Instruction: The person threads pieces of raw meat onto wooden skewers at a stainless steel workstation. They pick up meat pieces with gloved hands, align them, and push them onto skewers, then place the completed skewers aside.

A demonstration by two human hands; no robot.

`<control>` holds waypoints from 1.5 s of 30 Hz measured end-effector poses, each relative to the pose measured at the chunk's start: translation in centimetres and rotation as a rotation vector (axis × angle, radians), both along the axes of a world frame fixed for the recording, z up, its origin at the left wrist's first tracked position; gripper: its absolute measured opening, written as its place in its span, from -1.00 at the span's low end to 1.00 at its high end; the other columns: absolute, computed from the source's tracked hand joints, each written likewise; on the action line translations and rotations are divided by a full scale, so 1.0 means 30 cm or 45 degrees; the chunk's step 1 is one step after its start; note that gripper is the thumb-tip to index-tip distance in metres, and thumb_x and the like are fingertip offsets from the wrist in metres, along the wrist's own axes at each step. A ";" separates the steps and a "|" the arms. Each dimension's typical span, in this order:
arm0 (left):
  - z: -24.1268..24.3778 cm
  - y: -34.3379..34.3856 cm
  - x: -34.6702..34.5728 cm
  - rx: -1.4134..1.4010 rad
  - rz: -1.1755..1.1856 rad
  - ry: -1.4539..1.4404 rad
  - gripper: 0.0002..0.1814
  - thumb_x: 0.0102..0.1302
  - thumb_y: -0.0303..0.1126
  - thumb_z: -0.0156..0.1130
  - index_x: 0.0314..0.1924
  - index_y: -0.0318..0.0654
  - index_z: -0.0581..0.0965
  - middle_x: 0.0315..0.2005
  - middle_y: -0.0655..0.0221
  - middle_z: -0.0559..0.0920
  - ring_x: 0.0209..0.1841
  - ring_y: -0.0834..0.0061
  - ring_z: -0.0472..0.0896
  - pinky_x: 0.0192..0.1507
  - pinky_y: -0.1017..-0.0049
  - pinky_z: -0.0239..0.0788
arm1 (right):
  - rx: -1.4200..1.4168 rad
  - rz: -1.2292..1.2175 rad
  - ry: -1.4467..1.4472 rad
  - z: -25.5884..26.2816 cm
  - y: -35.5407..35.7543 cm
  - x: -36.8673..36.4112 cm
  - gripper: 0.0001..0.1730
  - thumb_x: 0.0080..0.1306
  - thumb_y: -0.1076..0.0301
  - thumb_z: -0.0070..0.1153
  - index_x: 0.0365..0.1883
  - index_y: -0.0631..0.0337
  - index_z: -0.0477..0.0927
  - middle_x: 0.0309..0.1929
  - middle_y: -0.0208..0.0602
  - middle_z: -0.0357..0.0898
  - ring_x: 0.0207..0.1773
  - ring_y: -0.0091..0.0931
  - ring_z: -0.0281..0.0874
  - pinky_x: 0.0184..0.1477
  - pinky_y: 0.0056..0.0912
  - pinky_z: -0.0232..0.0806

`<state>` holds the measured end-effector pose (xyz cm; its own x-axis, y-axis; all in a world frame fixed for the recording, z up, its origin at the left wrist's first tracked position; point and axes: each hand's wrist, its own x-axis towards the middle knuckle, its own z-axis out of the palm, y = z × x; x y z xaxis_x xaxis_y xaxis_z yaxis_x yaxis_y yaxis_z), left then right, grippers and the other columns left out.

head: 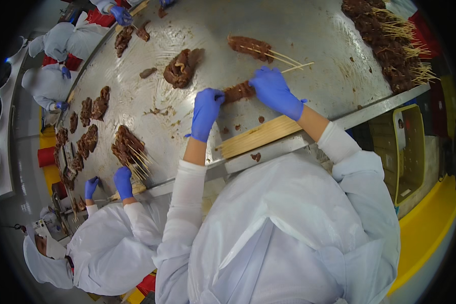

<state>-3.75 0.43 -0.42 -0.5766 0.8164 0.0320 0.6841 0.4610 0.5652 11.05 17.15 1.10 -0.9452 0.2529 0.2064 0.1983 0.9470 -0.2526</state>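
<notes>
My left hand point(207, 110), in a blue glove, pinches the left end of a strip of dark raw meat point(238, 92). The other end of that strip is gripped by my right hand point(275, 91), also gloved in blue. Beyond the right hand's fingers a pale wooden skewer point(300, 67) sticks out; where it enters the meat is hidden by the glove. Just above lie finished meat skewers point(250, 47), their sticks pointing right. Left of them sits a lump of raw meat point(179, 70). A bundle of bare wooden skewers point(262, 136) lies at the table edge below my hands.
The metal table point(197, 22) carries a large pile of skewered meat point(383, 45) at right. A co-worker's gloved hand point(122, 182) is beside other skewers point(127, 146) at left. More co-workers line the far side. A yellow crate point(408, 152) stands below the right edge.
</notes>
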 end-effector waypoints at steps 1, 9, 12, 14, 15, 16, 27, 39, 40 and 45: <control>-0.007 -0.006 -0.006 -0.024 0.016 -0.019 -0.81 0.05 -0.40 0.29 -0.32 -0.29 0.66 -0.39 0.08 0.64 -0.36 0.14 0.63 -0.25 0.33 0.45 | -0.125 0.038 0.091 -0.026 -0.002 -0.001 -0.84 0.09 0.44 0.07 -0.39 0.14 0.67 -0.34 -0.22 0.58 -0.17 -0.23 0.51 -0.10 -0.19 0.36; -0.023 0.000 0.018 0.045 0.087 -0.178 -0.79 0.02 -0.43 0.33 -0.28 -0.30 0.66 -0.38 0.10 0.66 -0.35 0.20 0.65 -0.23 0.39 0.46 | -0.407 0.136 0.295 -0.127 0.022 -0.029 -0.84 0.05 0.48 0.05 -0.43 0.19 0.66 -0.38 -0.13 0.60 -0.23 -0.19 0.54 -0.17 -0.15 0.40; -0.018 -0.028 -0.005 0.055 0.086 -0.152 -0.79 0.02 -0.43 0.32 -0.29 -0.30 0.66 -0.39 0.09 0.65 -0.35 0.20 0.65 -0.23 0.39 0.46 | -0.222 0.076 0.154 -0.095 0.043 -0.016 -0.89 0.04 0.47 0.07 -0.49 0.23 0.63 -0.39 -0.07 0.59 -0.29 -0.15 0.54 -0.20 -0.12 0.40; -0.029 -0.035 -0.021 -0.032 0.065 -0.088 -0.79 0.03 -0.44 0.31 -0.29 -0.30 0.66 -0.40 0.09 0.65 -0.35 0.21 0.65 -0.23 0.39 0.47 | -0.199 0.096 0.127 -0.091 0.023 -0.023 -0.90 0.04 0.46 0.08 -0.51 0.25 0.62 -0.40 -0.03 0.58 -0.31 -0.13 0.54 -0.20 -0.10 0.40; -0.018 -0.026 -0.017 -0.033 0.030 -0.065 -0.80 0.02 -0.45 0.31 -0.29 -0.30 0.66 -0.41 0.09 0.65 -0.36 0.22 0.65 -0.24 0.39 0.47 | -0.181 0.105 0.122 -0.085 0.017 -0.040 -0.91 0.04 0.45 0.09 -0.52 0.26 0.61 -0.40 -0.02 0.57 -0.32 -0.12 0.54 -0.20 -0.09 0.40; -0.009 -0.014 -0.011 -0.034 -0.006 -0.041 -0.81 0.02 -0.46 0.30 -0.30 -0.29 0.66 -0.42 0.09 0.65 -0.36 0.22 0.65 -0.24 0.40 0.47 | -0.219 0.112 0.094 -0.091 0.004 -0.051 -0.91 0.04 0.46 0.08 -0.53 0.27 0.60 -0.41 -0.02 0.57 -0.31 -0.12 0.54 -0.20 -0.10 0.39; -0.004 0.047 0.086 1.178 0.453 -1.940 -0.64 0.34 -0.47 0.09 0.12 -0.42 0.40 -0.09 0.24 0.56 -0.06 0.47 0.54 0.01 0.48 0.41 | -0.923 -0.046 0.429 0.013 -0.041 -0.026 -0.82 0.15 0.39 0.08 -0.34 0.27 0.66 -0.38 -0.05 0.59 -0.28 -0.17 0.56 -0.17 -0.20 0.39; 0.070 0.117 0.028 -0.109 -0.369 -0.445 -0.69 0.06 -0.55 0.21 -0.13 -0.22 0.52 -0.03 0.27 0.56 0.05 0.28 0.51 0.08 0.33 0.33 | -0.660 -0.012 0.104 -0.019 0.134 0.093 -0.83 0.14 0.34 0.12 -0.33 0.11 0.69 -0.37 -0.22 0.61 -0.24 -0.23 0.55 -0.16 -0.20 0.38; 0.051 0.102 0.027 0.005 -0.431 -0.014 -0.65 0.06 -0.53 0.22 -0.08 -0.20 0.50 -0.17 0.24 0.61 -0.09 0.21 0.56 -0.02 0.34 0.39 | -0.583 0.036 0.142 -0.014 0.138 0.094 -0.83 0.14 0.34 0.11 -0.32 0.10 0.69 -0.37 -0.23 0.59 -0.23 -0.24 0.54 -0.15 -0.20 0.38; 0.081 0.010 0.068 0.058 -0.460 0.257 -0.80 0.09 -0.46 0.26 -0.24 -0.26 0.59 -0.35 0.19 0.61 -0.26 0.19 0.58 -0.18 0.37 0.44 | -0.371 0.076 0.086 -0.076 0.115 0.140 -0.82 0.14 0.37 0.11 -0.30 0.08 0.69 -0.36 -0.27 0.54 -0.18 -0.28 0.50 -0.12 -0.22 0.36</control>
<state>-1.71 0.74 2.01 -0.2316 0.9602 0.1559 0.8964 0.1484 0.4176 15.26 20.61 -1.18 -0.9467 0.2554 0.1964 0.1180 0.8421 -0.5263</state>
